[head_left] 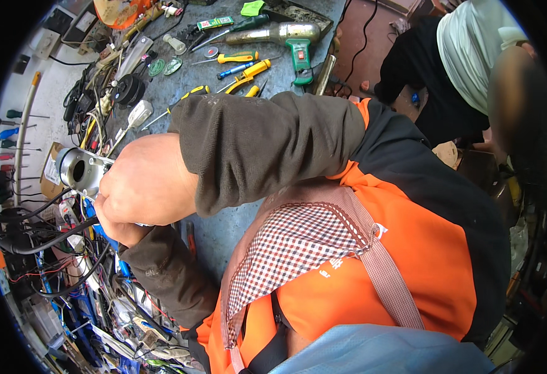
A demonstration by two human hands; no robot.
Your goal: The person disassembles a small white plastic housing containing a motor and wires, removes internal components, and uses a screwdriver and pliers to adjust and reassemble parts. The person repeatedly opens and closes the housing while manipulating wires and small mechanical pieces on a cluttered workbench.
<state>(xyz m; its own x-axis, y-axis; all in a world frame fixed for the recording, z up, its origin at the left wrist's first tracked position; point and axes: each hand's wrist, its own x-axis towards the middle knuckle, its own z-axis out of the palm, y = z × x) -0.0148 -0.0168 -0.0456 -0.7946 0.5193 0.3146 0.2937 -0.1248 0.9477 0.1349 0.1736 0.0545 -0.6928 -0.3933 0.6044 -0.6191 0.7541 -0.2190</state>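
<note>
At the left, my right hand (145, 181) is closed, knuckles up, against a silver metal housing (77, 169) with a round dark opening in its end. The fingers' undersides are out of sight. My left hand (125, 232) lies just below and mostly behind the right one, its fingers largely hidden. Both brown sleeves reach in toward this spot. Beside the hands, a white-handled tool (139, 116) lies on the grey-blue bench (214, 240), with a screwdriver (193, 91) near it.
Farther back lie a heat gun (300, 56), yellow-handled pliers (248, 75) and a black round coil (129, 90). Cables and tools crowd the left, with a black cable (49, 244) near my hands. Another person (473, 56) is at the upper right.
</note>
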